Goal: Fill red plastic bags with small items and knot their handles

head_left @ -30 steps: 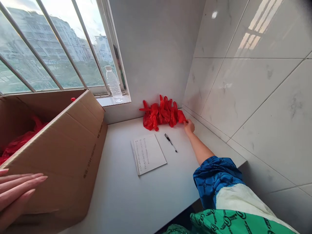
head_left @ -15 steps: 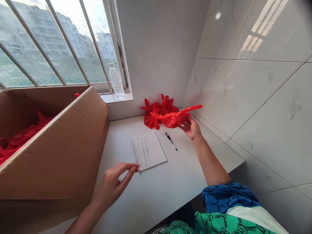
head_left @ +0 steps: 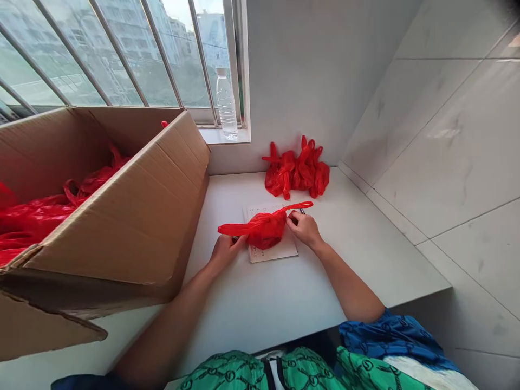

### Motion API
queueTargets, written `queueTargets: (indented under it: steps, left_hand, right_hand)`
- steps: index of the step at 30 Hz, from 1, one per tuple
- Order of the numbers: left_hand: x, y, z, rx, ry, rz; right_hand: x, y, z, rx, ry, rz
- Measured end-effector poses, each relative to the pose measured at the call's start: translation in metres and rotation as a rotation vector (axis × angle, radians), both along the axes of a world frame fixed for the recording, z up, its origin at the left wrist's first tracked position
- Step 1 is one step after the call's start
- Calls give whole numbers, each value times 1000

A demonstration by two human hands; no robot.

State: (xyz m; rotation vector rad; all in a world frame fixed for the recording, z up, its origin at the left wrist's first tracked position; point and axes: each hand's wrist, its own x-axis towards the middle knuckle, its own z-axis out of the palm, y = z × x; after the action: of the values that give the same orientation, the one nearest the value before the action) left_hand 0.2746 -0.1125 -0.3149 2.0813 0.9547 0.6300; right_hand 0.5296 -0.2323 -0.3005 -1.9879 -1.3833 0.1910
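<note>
Daylight from window (head_left: 140, 54), faint glare on wall tiles (head_left: 444, 134), dark upper-right corner

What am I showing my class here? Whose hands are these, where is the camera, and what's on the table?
There is no machine: a person works bare-handed, and every picture comes from one camera worn on that person's head, looking forward and down. The left hand and right hand hold a red plastic bag between them, over a notebook on the white table. Behind it, more red bags lie by the wall. At left, a cardboard box holds more red plastic.
</note>
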Motion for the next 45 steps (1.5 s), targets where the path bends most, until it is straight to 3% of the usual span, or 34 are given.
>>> queueTargets:
  steps: [4,7,12,18,27,32,36,38,41,45]
  left_hand:
    - [2,0,3,-12,-44,43]
    - [2,0,6,-24,-49,61]
    - [1,3,5,-117,-74,94]
    - [1,3,0,-247,-235,92]
    - [2,-1,6,-212,-231,-11]
    - [1,2,6,-191,-316,9]
    - [0,3,5,-263,-318,80]
    - [1,1,5,-204,-271,91]
    - [4,-10,7,-34,-211,-51]
    - [10,-39,15,190,-126,-402]
  right_hand:
    - [-11,-5,4,-46,74,210]
    - [-18,-5,4,-34,91,262]
    - [-17,-6,5,73,244,213]
    - [-20,-5,2,123,274,101]
    - [-38,3,-14,151,124,261]
    - [-33,3,-13,197,281,253]
    - [-32,2,-10,233,217,165]
    - [-34,2,-9,230,181,111]
    - [-44,0,-4,195,361,135]
    - [-62,-5,7,196,903,302]
